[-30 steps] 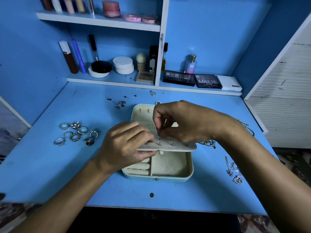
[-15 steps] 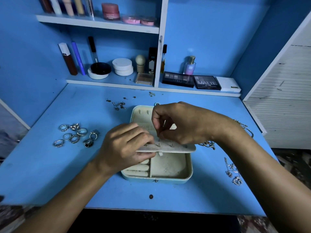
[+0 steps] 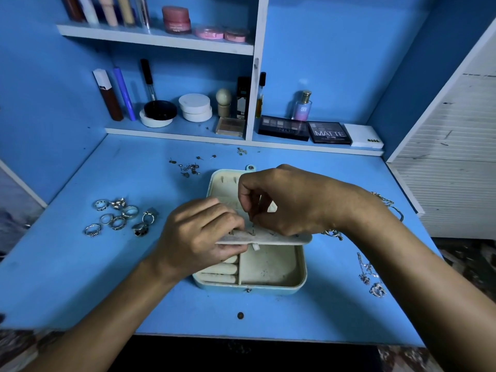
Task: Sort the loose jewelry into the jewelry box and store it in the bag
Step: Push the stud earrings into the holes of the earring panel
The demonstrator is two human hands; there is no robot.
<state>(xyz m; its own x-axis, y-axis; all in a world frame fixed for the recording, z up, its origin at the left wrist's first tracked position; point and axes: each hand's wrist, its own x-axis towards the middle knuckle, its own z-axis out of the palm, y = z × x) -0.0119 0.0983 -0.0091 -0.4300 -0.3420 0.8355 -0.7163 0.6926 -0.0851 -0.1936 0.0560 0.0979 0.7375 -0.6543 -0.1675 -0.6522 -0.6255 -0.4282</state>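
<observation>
Both hands still pinching at jewelry box earring panel.

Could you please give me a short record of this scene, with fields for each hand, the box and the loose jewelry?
left hand: the left hand grips the left end of the earring panel
right hand: the right hand pinches a small earring against the panel
jewelry box: the jewelry box lies open on the desk, its right compartment empty
rings: the rings lie left of the box
earrings: the stud earrings lie behind the box
necklaces: the necklaces lie right of the box
bag: not in view
</observation>
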